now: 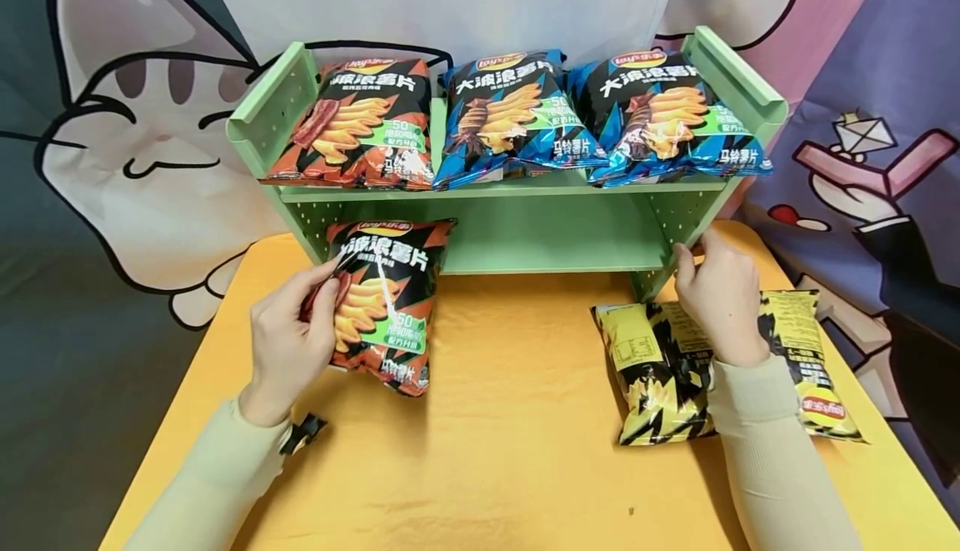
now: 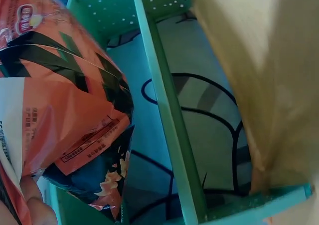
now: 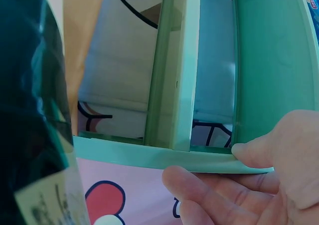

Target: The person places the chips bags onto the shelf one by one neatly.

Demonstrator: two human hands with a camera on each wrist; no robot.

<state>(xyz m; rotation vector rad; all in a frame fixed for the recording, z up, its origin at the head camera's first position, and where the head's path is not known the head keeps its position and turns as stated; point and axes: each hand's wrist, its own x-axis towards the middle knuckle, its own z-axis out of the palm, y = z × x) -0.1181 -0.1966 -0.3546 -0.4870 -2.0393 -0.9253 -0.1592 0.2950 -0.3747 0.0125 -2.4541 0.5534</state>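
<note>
My left hand (image 1: 288, 338) pinches the left edge of a red and black bag of potato chips (image 1: 386, 309). Front side up, the bag hangs before the lower left of a green two-tier shelf (image 1: 555, 234). The left wrist view shows the back of this chip bag (image 2: 60, 135) close up, beside the shelf's boards. My right hand (image 1: 720, 297) grips the shelf's right side panel low down. In the right wrist view, the thumb and fingers of the right hand (image 3: 249, 180) lie on opposite sides of the green panel edge (image 3: 134, 155).
On the upper tier lean a red and black chip bag (image 1: 360, 126) and two blue and black ones (image 1: 517, 117). Yellow and black chip bags (image 1: 652, 384) lie on the yellow table (image 1: 510, 434) under the right forearm. Cartoon-printed cloth (image 1: 165, 176) stands behind.
</note>
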